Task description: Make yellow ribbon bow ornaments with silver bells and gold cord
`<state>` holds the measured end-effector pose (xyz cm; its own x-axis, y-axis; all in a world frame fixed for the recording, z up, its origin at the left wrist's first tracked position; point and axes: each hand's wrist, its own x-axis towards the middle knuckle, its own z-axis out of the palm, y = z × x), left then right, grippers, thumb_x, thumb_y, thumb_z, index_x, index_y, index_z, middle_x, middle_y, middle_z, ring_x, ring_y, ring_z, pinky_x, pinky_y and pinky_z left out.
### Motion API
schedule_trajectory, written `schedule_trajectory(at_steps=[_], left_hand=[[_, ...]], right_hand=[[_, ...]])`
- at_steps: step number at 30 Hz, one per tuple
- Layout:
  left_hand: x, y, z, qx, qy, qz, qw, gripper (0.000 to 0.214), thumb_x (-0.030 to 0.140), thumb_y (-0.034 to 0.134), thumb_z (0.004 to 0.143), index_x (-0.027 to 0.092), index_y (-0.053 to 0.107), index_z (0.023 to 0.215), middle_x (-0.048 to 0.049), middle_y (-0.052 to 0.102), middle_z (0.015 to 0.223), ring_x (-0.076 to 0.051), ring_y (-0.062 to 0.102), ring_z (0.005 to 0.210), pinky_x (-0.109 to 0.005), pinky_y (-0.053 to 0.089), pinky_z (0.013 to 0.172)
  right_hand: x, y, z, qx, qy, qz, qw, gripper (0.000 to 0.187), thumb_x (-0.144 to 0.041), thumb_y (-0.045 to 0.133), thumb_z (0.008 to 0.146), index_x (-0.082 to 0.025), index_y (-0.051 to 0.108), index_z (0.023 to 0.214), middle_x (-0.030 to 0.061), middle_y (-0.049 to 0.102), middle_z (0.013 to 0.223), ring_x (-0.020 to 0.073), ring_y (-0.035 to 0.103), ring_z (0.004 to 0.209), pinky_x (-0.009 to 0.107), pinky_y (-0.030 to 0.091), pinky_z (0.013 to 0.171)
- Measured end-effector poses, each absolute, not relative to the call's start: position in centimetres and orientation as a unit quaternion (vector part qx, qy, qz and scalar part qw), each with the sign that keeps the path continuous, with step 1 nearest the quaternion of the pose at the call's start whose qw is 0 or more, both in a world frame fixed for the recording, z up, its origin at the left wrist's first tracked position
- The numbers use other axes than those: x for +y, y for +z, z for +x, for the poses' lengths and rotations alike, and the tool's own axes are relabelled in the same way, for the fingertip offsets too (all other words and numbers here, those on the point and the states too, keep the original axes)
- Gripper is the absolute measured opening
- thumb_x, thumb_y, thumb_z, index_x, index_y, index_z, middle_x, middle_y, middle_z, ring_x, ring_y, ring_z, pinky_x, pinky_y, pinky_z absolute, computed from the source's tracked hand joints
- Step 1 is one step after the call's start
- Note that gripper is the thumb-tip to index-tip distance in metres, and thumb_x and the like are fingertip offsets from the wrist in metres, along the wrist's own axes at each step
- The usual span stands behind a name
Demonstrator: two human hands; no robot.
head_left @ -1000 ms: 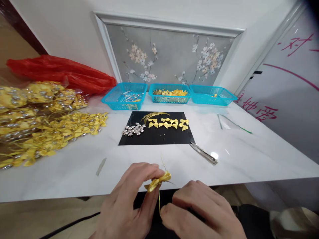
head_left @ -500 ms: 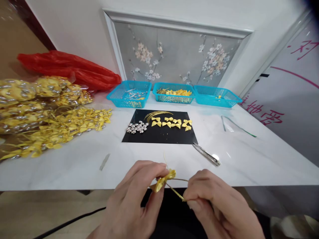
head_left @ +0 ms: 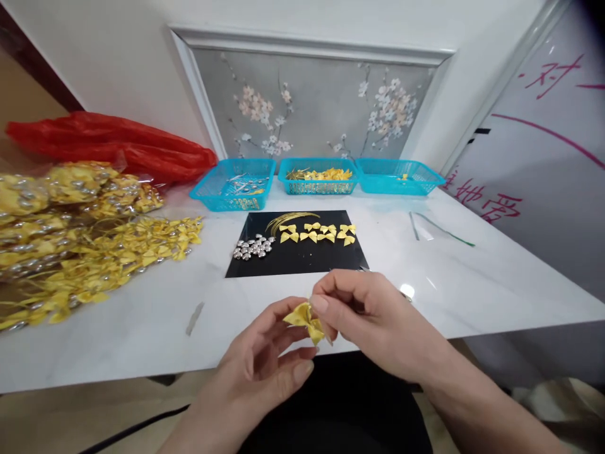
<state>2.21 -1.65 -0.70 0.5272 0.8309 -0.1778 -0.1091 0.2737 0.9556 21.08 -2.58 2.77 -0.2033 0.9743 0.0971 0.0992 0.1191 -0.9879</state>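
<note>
A yellow ribbon bow point(head_left: 306, 320) is between my hands, above the table's front edge. My right hand point(head_left: 362, 309) pinches it at its upper right side between thumb and fingers. My left hand point(head_left: 269, 356) is open on the other side, its fingers curved behind the bow and its thumb standing apart below. Beyond them, a black mat point(head_left: 283, 261) carries several silver beads point(head_left: 254, 247), rows of yellow bows point(head_left: 317, 232) and a bundle of gold cords point(head_left: 290, 219). The silver tool seen earlier beside the mat is now mostly hidden behind my right hand.
Three blue baskets point(head_left: 319, 187) line the wall; the middle one holds yellow pieces. Bagged and loose yellow bow strands point(head_left: 108, 258) cover the left side, with a red plastic bag point(head_left: 113, 145) behind. A green strip point(head_left: 444, 228) lies to the right.
My right hand has moved up and left from the gold cord to the bow. My left thumb has come away from the bow, which has turned. The view has shifted slightly.
</note>
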Motion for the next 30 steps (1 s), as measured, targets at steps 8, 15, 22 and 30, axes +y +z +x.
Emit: schedule_trajectory(at_steps=[8, 15, 22, 30], left_hand=[[-1.1, -0.2, 1.5, 0.347, 0.365, 0.329, 0.799, 0.024, 0.025, 0.074, 0.086, 0.026, 0.074, 0.11, -0.0057, 0.074, 0.122, -0.027, 0.069, 0.114, -0.033, 0.06, 0.089], [-0.5, -0.2, 0.8, 0.262, 0.364, 0.154, 0.881, 0.031, 0.041, 0.079, 0.08, 0.014, 0.077, 0.094, -0.0047, 0.074, 0.078, -0.01, 0.069, 0.061, -0.017, 0.061, 0.054], [-1.5, -0.7, -0.4, 0.329, 0.484, 0.251, 0.771, 0.02, 0.031, 0.085, 0.075, 0.015, 0.075, 0.079, -0.0019, 0.072, 0.07, -0.01, 0.064, 0.062, -0.017, 0.057, 0.055], [-1.8, -1.6, -2.7, 0.344, 0.542, 0.27, 0.718, 0.022, 0.031, 0.09, 0.068, 0.016, 0.074, 0.073, -0.0015, 0.069, 0.063, -0.011, 0.061, 0.059, -0.019, 0.053, 0.056]], right_hand=[[-1.0, 4.3, 20.6, -0.632, 0.475, -0.426, 0.44, 0.016, -0.016, 0.052, 0.093, -0.017, 0.058, 0.078, -0.0039, 0.057, 0.066, 0.009, 0.054, 0.06, 0.019, 0.044, 0.057], [-0.3, 2.9, 19.8, -0.692, 0.481, -0.346, 0.413, 0.02, -0.03, 0.054, 0.098, -0.018, 0.057, 0.083, -0.0012, 0.057, 0.077, 0.0118, 0.05, 0.07, 0.024, 0.041, 0.064], [1.3, -0.3, 18.1, -0.703, 0.507, -0.33, 0.374, 0.033, -0.045, 0.051, 0.1, -0.018, 0.054, 0.081, -0.0014, 0.049, 0.077, 0.0122, 0.043, 0.07, 0.025, 0.037, 0.064], [1.4, -0.4, 14.7, -0.785, 0.398, -0.351, 0.32, 0.013, -0.018, 0.056, 0.097, -0.02, 0.065, 0.087, 0.0, 0.064, 0.087, 0.0133, 0.058, 0.081, 0.024, 0.043, 0.073]])
